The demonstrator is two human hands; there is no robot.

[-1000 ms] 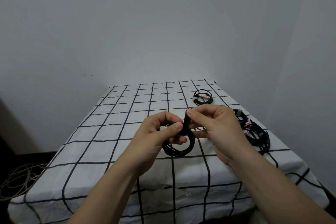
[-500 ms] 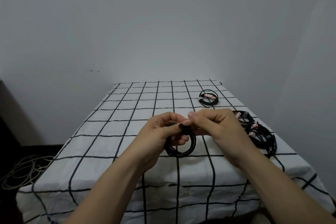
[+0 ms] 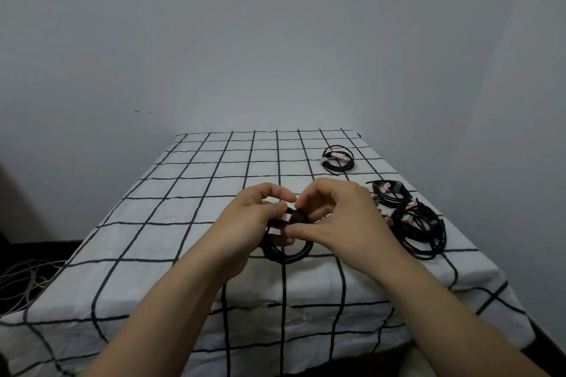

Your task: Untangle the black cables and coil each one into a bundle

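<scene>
A coiled black cable (image 3: 288, 254) hangs in a small loop just above the table's middle, held between both hands. My left hand (image 3: 254, 223) grips the top of the coil from the left. My right hand (image 3: 340, 220) pinches a black strap at the coil's top, thumb below and fingers curled above. A pale plug shows between the fingers. A tangle of loose black cables (image 3: 419, 229) with pink-white plugs lies on the right side of the table. One tied bundle (image 3: 338, 160) rests at the far right.
The table wears a white cloth with a black grid (image 3: 183, 199) and stands against a grey wall; its right edge runs close to a second wall. Pale loose wire (image 3: 21, 281) lies on the dark floor at the left.
My right hand has turned over and dropped lower on the coil's top, folding the strap down around it. The left hand keeps its hold. The view has shifted slightly.
</scene>
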